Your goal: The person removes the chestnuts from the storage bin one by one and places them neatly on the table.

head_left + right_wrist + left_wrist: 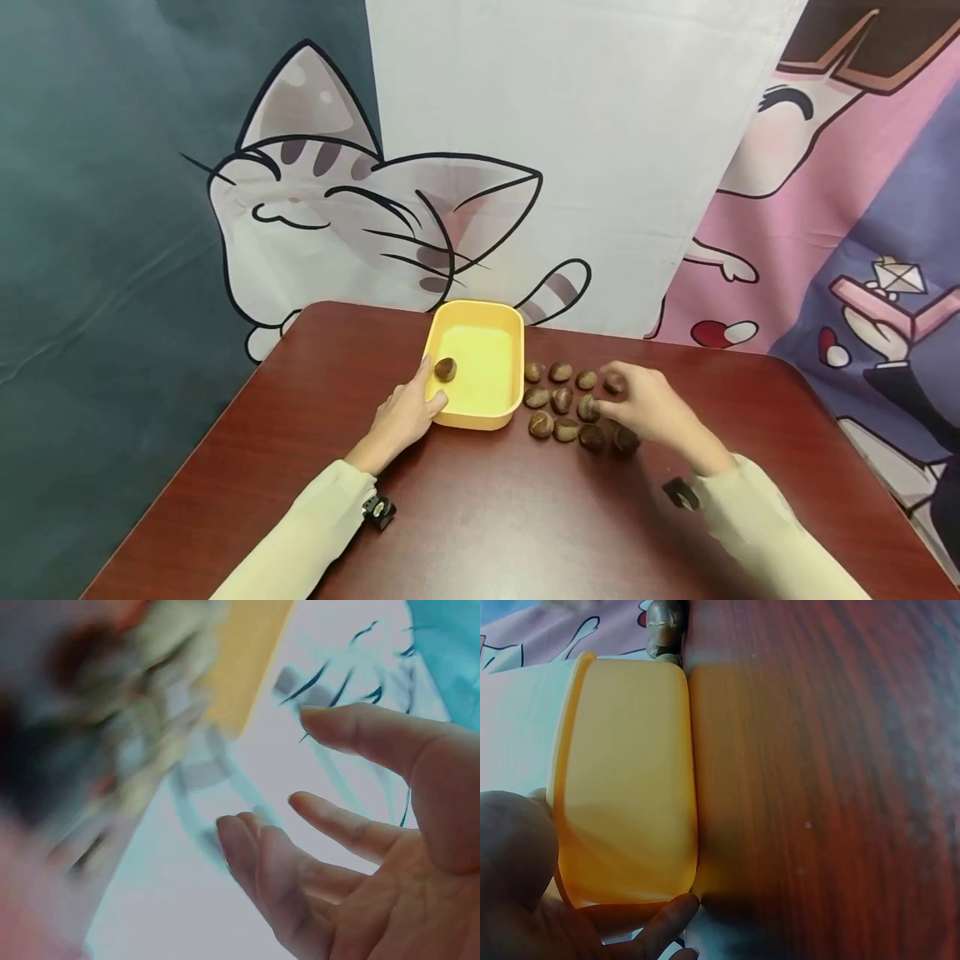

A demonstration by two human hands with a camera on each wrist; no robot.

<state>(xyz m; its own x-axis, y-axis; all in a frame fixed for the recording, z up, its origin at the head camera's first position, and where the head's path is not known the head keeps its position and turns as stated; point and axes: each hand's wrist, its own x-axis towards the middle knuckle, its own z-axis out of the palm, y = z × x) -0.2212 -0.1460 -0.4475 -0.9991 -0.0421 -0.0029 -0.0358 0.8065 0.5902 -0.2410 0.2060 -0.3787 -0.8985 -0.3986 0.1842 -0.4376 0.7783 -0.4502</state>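
Note:
A yellow plastic box (480,422) stands on the table with one chestnut (446,369) inside, near its left wall. My left hand (403,415) grips that left side, thumb at the rim and fingers against the outer wall; the left wrist view shows the fingers (664,922) curled round the box's end. To the right of the box, several brown chestnuts (566,429) lie in rows. Over their right end hovers my right hand (651,407), thumb and fingers spread apart. In the right wrist view nothing lies between those fingers (341,825), and the chestnuts there are blurred.
The dark red wooden table (480,517) reaches a cloth backdrop (600,125) with cartoon drawings close behind the box. Black straps with small devices sit at both wrists, below the pale sleeves (315,508).

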